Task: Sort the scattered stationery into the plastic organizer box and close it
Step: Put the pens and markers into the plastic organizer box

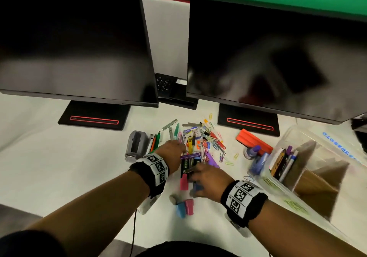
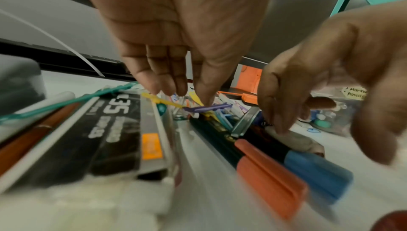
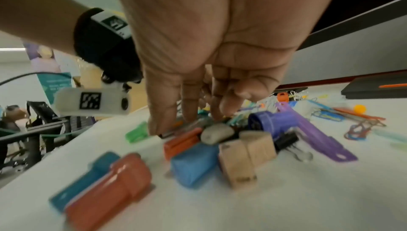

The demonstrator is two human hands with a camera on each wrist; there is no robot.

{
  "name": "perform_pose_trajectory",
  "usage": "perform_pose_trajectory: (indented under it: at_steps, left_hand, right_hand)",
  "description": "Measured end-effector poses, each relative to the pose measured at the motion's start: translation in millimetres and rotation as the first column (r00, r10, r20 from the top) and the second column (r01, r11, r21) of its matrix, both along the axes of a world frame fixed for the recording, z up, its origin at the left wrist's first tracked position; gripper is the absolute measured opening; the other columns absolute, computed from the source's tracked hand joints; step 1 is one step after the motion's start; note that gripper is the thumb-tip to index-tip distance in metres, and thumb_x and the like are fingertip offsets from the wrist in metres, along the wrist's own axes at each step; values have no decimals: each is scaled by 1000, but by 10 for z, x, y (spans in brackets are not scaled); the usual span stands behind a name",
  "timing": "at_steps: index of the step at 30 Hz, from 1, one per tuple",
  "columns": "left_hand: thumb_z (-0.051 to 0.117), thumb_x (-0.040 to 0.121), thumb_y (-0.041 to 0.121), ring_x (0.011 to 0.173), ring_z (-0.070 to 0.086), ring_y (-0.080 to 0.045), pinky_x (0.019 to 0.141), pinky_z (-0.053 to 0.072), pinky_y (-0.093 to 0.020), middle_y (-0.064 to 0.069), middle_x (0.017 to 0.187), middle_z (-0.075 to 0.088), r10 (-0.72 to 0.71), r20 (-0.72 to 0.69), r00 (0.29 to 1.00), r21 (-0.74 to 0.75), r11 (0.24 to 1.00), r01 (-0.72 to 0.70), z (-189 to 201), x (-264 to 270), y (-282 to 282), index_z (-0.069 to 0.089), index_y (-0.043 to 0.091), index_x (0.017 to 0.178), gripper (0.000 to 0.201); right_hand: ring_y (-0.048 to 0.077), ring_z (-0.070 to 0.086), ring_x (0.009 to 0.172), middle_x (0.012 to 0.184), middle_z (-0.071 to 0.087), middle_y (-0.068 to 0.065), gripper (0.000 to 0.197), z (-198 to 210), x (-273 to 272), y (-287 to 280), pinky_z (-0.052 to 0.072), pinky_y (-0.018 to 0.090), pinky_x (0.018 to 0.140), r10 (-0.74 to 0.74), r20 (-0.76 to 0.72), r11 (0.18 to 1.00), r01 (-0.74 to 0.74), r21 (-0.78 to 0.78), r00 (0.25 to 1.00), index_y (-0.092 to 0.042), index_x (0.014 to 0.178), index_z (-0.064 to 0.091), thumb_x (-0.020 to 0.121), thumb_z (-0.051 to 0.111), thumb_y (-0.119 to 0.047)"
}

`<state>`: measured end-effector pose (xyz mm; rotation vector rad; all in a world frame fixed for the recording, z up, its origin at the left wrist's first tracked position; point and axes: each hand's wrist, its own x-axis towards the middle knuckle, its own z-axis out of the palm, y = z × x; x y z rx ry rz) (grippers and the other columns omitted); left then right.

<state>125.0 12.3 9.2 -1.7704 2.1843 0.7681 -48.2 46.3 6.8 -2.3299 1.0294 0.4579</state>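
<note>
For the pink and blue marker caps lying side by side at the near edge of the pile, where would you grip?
Take the pink marker cap across its rounded barrel, thumb and finger from above. It lies flat on the white table, pressed against the blue marker cap, so pinching end to end probably works better than squeezing its sides.

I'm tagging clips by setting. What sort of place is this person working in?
Most likely an office workstation: two black flat monitors on stands sit side by side on a white desk, with a scattered pile of coloured paper clips and pens beside a clear plastic organizer box.
</note>
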Motion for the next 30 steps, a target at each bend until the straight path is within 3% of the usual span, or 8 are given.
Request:
perform_pose_trajectory:
  at_steps: [6,10,13,16,20,24,26,30]
  left_hand:
    - [61,84,14,124,43,-23,102,42,-34,-4,130,46,-62,14,998,-25,998,63,-79,116,-113,49,20,127,45]
    - [52,88,11,116,51,-23,93,46,-33,-3,124,49,-120,-26,993,-76,990,117,-68,109,-88,53,19,120,33]
    - [45,91,6,114,52,-25,92,45,-34,-4,123,50,-301,-18,953,-58,952,300,-55,13,-13,55,20,118,32]
    - [46,92,3,122,45,-26,99,44,-39,-6,130,48,-558,17,830,-48,829,558,-98,-52,94,53,19,126,38]
    - [45,93,6,118,45,-32,88,48,-42,-12,124,48,-656,116,746,-78,743,665,-190,-77,205,57,12,118,28]
    - [43,94,8,120,43,-32,89,46,-42,-13,128,47,-691,159,705,-102,699,708,-182,-117,209,52,12,121,29]
    - [40,95,7,121,41,-31,92,43,-42,-12,128,48,-708,169,686,-116,677,727,-169,-128,210,49,12,123,30]
    - [40,96,13,120,43,-29,95,38,-41,-11,126,52,-717,178,674,-101,668,737,-133,-154,230,46,12,123,27]
  right_hand:
    - [24,47,116,124,43,4,42,-85,-135,5,49,33,88,-140,-4,986,140,-88,990,-28,124,57,83,62,-23]
    - [26,53,110,115,54,4,32,-102,-227,4,49,31,87,-273,91,954,282,-106,958,-23,109,67,79,57,-23]
    - [32,61,94,101,61,10,28,-104,-237,16,52,34,80,-474,210,847,508,-157,855,-16,92,71,80,48,-23]
    - [32,60,94,102,62,13,23,-83,-249,-71,46,29,81,-663,202,702,692,-169,721,-11,101,71,84,56,-16]
    - [28,58,94,94,57,6,29,-138,-200,-74,42,28,75,-632,117,755,643,-128,766,-13,94,66,81,63,-38]
    - [29,54,109,117,54,9,57,-211,-121,8,45,32,84,-582,-10,810,578,-101,813,-15,123,48,78,67,-44]
    - [30,54,110,121,52,11,54,-249,-113,23,47,33,86,-588,-20,804,582,-125,808,-12,125,46,81,63,-39]
    - [32,57,101,118,51,12,38,-281,-129,52,49,34,83,-596,-58,795,579,-181,801,-9,112,57,87,50,-37]
